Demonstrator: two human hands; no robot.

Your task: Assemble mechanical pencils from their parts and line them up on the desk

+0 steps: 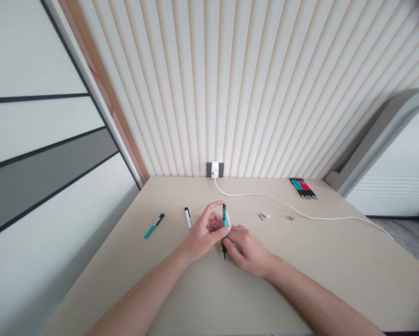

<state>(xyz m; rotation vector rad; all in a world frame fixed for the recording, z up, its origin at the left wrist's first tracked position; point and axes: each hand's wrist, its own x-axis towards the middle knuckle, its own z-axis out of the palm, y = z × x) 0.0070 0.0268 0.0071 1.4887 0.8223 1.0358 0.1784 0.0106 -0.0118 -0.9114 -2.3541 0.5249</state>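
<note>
Both my hands meet over the middle of the table around one teal and black pen (224,215), its dark tip pointing toward me. My left hand (204,234) grips its teal upper barrel, with the index finger reaching to the top end. My right hand (247,248) pinches the lower part near the black grip. A thin white piece behind the pen is partly covered by my fingers. Left of my hands lie a white pen part with a black end (187,217) and a teal pen part with a black end (154,226).
Several teal and red pens (303,188) lie in a row at the back right. Small dark and clear pieces (264,216) and small metallic pieces (290,218) rest on the table (202,298). A white cable (251,194) runs from a wall charger (214,168) across the back.
</note>
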